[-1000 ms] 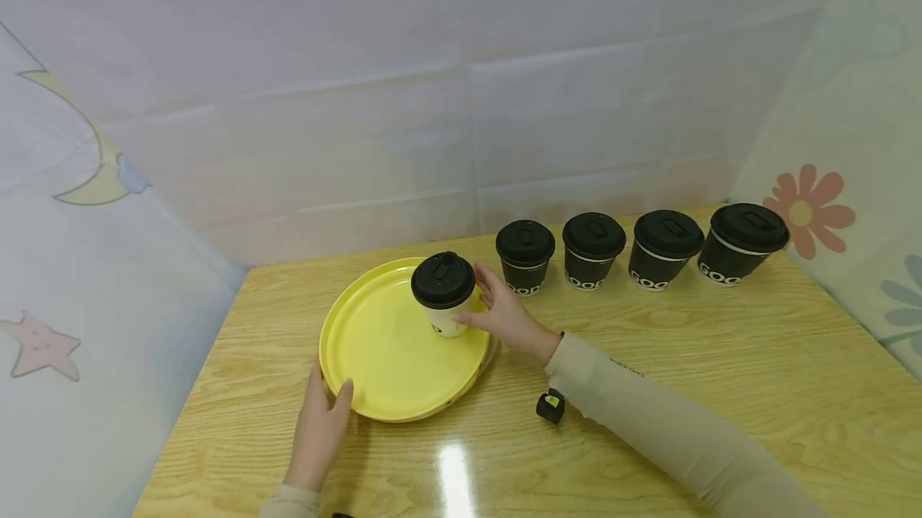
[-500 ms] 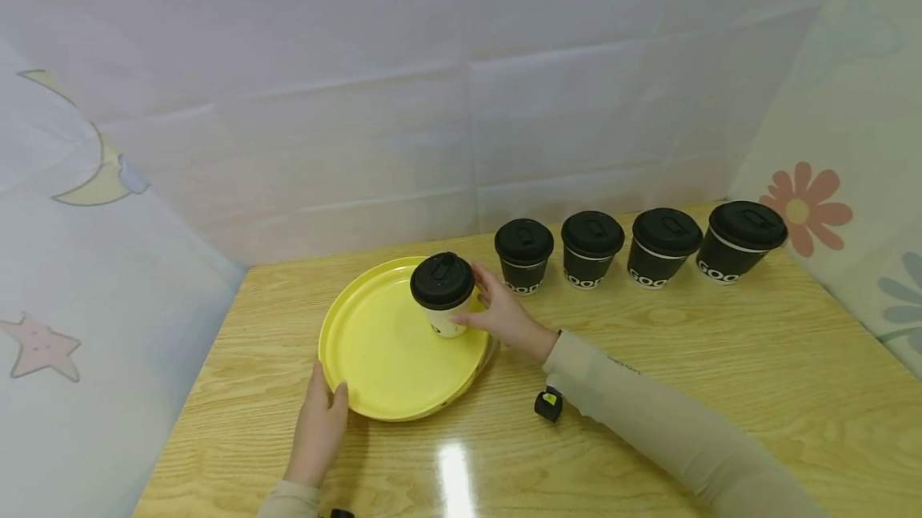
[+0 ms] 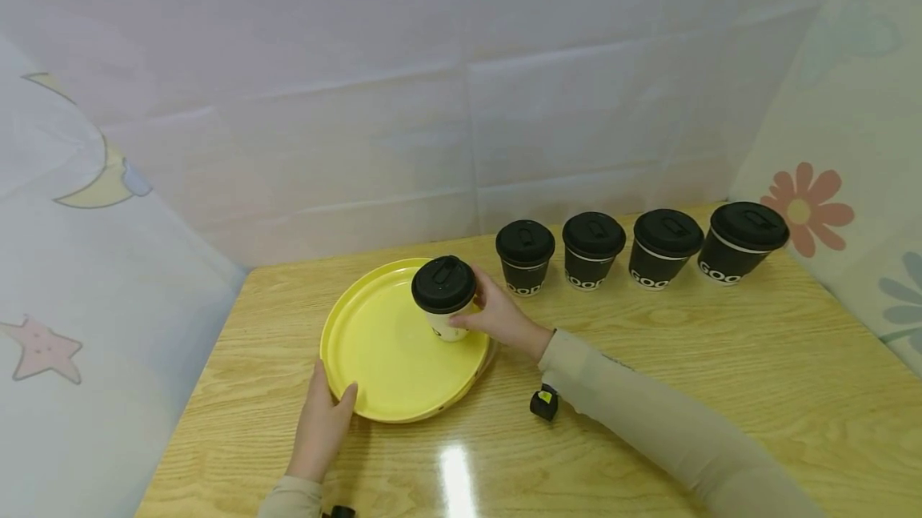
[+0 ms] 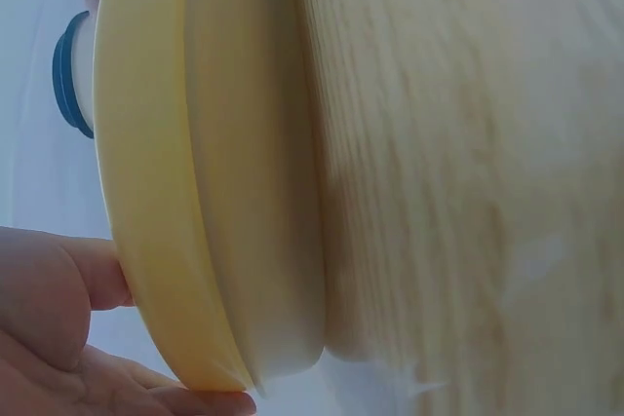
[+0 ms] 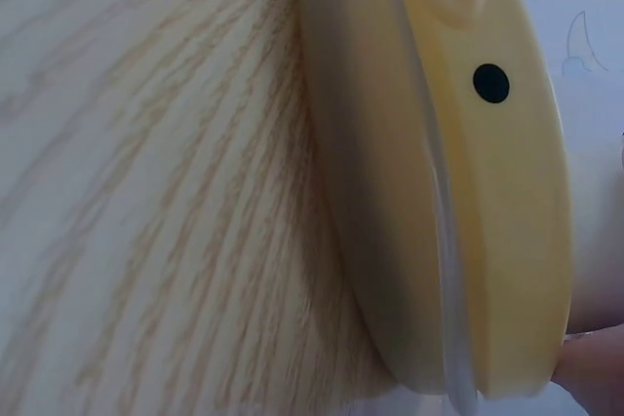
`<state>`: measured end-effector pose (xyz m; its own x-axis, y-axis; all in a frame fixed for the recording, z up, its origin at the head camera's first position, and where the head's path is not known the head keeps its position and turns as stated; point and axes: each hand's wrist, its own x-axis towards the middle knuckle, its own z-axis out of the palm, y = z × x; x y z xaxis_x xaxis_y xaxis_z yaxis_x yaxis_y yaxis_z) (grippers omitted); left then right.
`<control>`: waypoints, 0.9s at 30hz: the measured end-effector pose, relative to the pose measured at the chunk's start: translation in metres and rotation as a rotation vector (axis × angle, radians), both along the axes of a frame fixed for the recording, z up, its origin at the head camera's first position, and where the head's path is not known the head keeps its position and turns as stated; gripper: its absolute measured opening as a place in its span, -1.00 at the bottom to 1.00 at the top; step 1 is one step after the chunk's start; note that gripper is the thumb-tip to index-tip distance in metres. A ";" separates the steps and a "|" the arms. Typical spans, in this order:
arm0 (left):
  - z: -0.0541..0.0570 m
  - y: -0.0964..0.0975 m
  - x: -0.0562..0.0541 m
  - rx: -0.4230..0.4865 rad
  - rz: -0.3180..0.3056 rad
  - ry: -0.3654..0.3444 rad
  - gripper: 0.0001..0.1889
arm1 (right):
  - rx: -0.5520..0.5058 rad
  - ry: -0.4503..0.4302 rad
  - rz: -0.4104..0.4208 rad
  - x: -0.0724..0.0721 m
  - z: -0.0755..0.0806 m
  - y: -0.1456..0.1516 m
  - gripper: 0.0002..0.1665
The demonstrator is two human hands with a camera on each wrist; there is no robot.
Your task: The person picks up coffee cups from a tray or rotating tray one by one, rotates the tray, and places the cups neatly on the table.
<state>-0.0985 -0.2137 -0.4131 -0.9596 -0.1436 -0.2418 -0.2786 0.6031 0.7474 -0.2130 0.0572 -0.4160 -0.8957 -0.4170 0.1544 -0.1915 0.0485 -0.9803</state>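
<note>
A white paper coffee cup with a black lid stands upright on the right part of a round yellow tray. My right hand grips this cup from the right, thumb across its front; the other fingers are mostly hidden behind it. At the tray's front-left edge, my left hand rests against the rim with thumb and fingers spread. The left wrist view shows its thumb touching the rim, over a paler lower section of the tray. In the right wrist view the tray's side wall bears a black dot.
Several black lidded cups stand in a row along the back right: one close behind my right hand, the farthest by the right wall. A wooden table carries everything. A fabric backdrop rises behind. A small black device hangs at my right wrist.
My right fingers have moved further round the white cup, which has shifted very slightly toward me. My left hand stays at the rim, and the black cups have not moved.
</note>
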 end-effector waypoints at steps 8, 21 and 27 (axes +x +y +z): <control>0.000 -0.001 0.000 -0.013 0.002 0.005 -0.15 | 0.030 -0.024 -0.010 -0.002 0.001 -0.004 0.04; -0.002 -0.001 0.002 -0.030 -0.011 0.024 -0.16 | 0.054 -0.083 -0.055 0.003 0.001 -0.009 0.00; -0.003 -0.001 0.001 -0.035 -0.015 0.028 -0.16 | -0.005 -0.035 -0.093 0.009 0.008 -0.009 -0.03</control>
